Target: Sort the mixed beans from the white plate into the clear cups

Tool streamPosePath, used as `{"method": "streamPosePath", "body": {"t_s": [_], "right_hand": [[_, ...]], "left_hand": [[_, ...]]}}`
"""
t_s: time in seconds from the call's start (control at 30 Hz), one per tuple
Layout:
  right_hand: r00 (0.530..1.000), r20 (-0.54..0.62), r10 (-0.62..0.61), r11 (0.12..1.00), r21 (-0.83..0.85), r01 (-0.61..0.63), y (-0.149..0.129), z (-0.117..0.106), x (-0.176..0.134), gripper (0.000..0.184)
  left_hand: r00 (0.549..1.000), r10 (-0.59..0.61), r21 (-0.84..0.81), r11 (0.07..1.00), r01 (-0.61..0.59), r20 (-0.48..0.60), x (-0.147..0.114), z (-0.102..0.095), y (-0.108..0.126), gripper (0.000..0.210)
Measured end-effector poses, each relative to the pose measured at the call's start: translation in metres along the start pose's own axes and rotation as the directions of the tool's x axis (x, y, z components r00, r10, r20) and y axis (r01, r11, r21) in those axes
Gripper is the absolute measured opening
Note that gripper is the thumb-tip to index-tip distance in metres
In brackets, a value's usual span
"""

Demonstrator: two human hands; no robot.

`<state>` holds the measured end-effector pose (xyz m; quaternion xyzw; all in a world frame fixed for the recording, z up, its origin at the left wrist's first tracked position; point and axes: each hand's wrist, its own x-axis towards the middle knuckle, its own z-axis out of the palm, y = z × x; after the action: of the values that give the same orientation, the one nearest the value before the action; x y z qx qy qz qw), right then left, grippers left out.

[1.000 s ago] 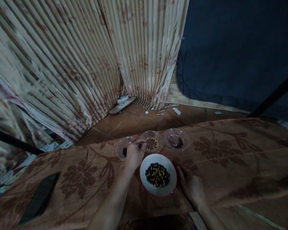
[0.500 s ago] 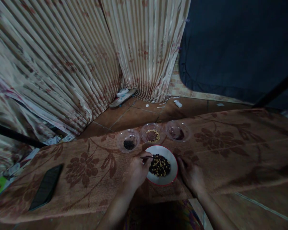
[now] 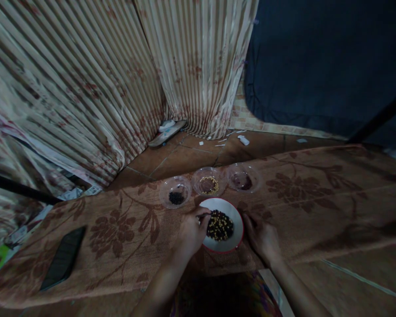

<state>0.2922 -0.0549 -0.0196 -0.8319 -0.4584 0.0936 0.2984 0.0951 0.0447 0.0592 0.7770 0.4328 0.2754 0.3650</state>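
A white plate with a red rim [image 3: 222, 247] holds a heap of mixed dark and yellow beans [image 3: 220, 225]. At its left edge my left hand [image 3: 192, 229] is closed in a pinch on a thin tool that looks like tweezers [image 3: 203, 215], its tip close to the beans. My right hand [image 3: 262, 240] rests on the cloth by the plate's right rim, fingers loosely apart with nothing visible in them. Behind the plate stand three clear plastic bowls: one with black beans [image 3: 176, 198], one with yellow beans [image 3: 208, 186], one with dark red beans [image 3: 247, 183].
A brown flowered cloth [image 3: 125, 259] covers the long table. A dark phone [image 3: 63, 258] lies at the left. Beyond the table's far edge, a skateboard [image 3: 167, 133] and small white scraps [image 3: 243, 140] lie on the tiled floor, before striped curtains [image 3: 198, 66].
The view has shifted slightly. My left hand's fingertips and the thin tool have turned a little at the beans' left edge; my right hand stays beside the plate.
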Motion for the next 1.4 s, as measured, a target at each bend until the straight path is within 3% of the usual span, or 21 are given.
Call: {"method": "streamPosePath", "body": {"t_s": [1.4], "right_hand": [[1.000,-0.006,-0.008,1.000,0.027,0.008,-0.0012,-0.0004,0.0003,0.044]], "left_hand": [[0.999,0.029,0.001,1.000,-0.029,-0.018,-0.0046,0.0083,-0.0078,0.016]]}}
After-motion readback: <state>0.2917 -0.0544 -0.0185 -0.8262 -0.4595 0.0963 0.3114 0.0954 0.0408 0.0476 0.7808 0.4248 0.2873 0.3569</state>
